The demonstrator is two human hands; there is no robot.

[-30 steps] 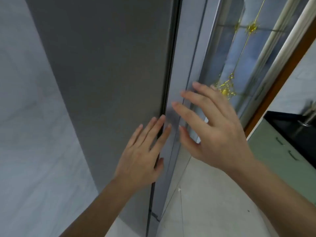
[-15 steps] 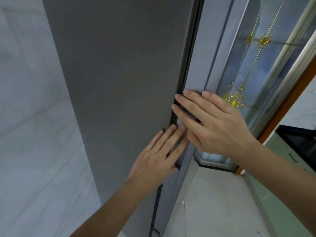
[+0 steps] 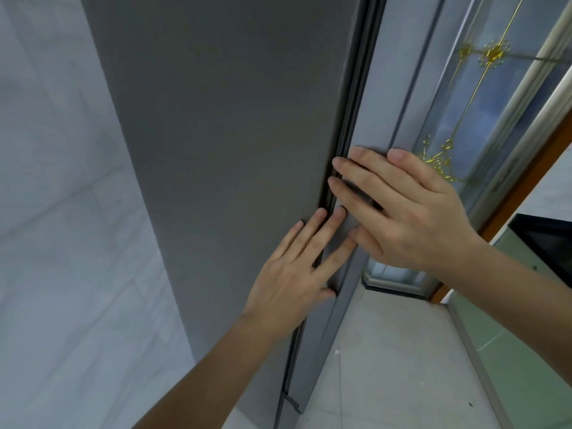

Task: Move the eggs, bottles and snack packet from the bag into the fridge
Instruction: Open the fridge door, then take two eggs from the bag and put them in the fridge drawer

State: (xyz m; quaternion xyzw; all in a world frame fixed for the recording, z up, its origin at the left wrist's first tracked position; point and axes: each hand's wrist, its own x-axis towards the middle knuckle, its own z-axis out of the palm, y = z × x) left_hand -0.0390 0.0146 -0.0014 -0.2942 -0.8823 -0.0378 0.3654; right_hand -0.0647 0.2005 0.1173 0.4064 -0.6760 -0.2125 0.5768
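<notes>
I see a tall matte dark-grey fridge door (image 3: 232, 150) filling the middle of my view. It is shut against a paler grey door panel (image 3: 374, 97) on its right, with a dark seam (image 3: 349, 125) between them. No bag, eggs, bottles or snack packet are in view, so I cannot tell how much has been put away. With the fridge closed, I judge the loading is either not begun or already over. My right hand (image 3: 411, 212) lies flat on the paler panel, fingers straight, tips at the seam. My left hand (image 3: 294, 274), just below, is also flat, fingers straight across the seam, holding nothing.
</notes>
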